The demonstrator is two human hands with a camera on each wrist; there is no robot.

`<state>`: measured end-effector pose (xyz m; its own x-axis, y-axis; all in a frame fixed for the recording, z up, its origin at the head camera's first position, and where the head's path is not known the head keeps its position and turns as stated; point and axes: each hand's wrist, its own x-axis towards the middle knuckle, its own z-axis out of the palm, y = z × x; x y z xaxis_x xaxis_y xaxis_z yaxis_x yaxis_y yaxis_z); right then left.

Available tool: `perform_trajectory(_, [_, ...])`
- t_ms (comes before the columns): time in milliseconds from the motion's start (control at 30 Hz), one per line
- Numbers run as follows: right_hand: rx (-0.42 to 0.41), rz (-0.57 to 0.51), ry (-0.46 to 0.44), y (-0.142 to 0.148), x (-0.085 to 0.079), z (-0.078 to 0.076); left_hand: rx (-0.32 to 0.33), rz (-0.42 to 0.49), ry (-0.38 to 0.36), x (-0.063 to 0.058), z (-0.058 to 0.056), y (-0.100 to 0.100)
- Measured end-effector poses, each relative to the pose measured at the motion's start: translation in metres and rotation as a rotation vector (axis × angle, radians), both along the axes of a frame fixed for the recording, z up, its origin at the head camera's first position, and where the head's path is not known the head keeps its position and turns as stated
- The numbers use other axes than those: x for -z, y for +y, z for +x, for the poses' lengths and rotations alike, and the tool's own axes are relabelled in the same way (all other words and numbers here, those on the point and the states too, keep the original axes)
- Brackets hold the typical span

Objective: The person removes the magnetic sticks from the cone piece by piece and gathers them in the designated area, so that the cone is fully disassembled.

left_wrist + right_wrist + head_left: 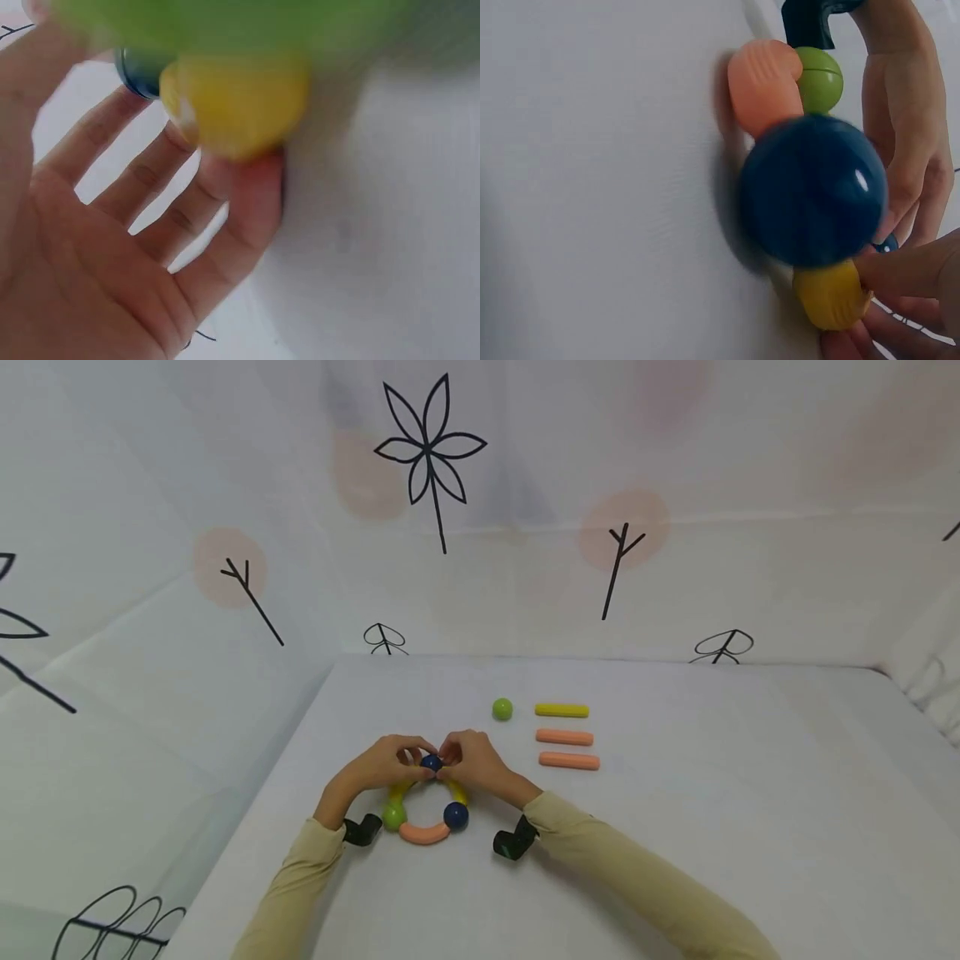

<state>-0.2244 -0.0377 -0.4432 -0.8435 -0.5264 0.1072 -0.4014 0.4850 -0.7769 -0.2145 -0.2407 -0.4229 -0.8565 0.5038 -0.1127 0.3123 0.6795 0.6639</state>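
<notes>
A ring of balls and curved rods lies in front of me. My left hand [386, 762] pinches the far blue ball [431, 762] with thumb and fingertips; its other fingers reach below the left yellow curved rod [236, 105]. From the other side, my right hand [476, 760] grips the right yellow curved rod [831, 296] close to that ball, thumb and fingers around it. Nearer me in the ring are a second blue ball [456, 816], an orange curved rod [424, 834] and a green ball [393, 815]. Fingers cover part of the far joint.
Beyond my right hand lie a loose green ball [502, 709], a straight yellow rod [562, 711] and two straight orange rods [565, 737]. The white table [712, 818] meets a patterned cloth wall [510, 593] at the back. Black wrist cameras [515, 841] hang beneath both wrists.
</notes>
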Motion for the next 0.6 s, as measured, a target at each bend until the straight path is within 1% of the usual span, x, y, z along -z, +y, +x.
perform_trajectory(167, [-0.034, 0.002, -0.003, 0.006, 0.002, 0.003, 0.003, 0.004, -0.036, 0.000, 0.000, 0.005])
perform_trajectory(300, [-0.047, 0.018, -0.017, 0.012, 0.001, 0.003, 0.011, 0.002, -0.028, -0.002, 0.000, 0.011])
perform_trajectory(367, [-0.051, 0.039, -0.022, 0.015, 0.000, 0.003, -0.009, -0.002, -0.022, 0.000, -0.001, 0.010])
perform_trajectory(500, [-0.050, 0.069, -0.042, 0.023, -0.005, 0.004, -0.092, -0.001, -0.027, 0.005, -0.003, 0.006])
perform_trajectory(600, [-0.045, 0.078, -0.046, 0.029, -0.007, 0.006, -0.139, -0.001, -0.022, 0.006, -0.001, 0.003])
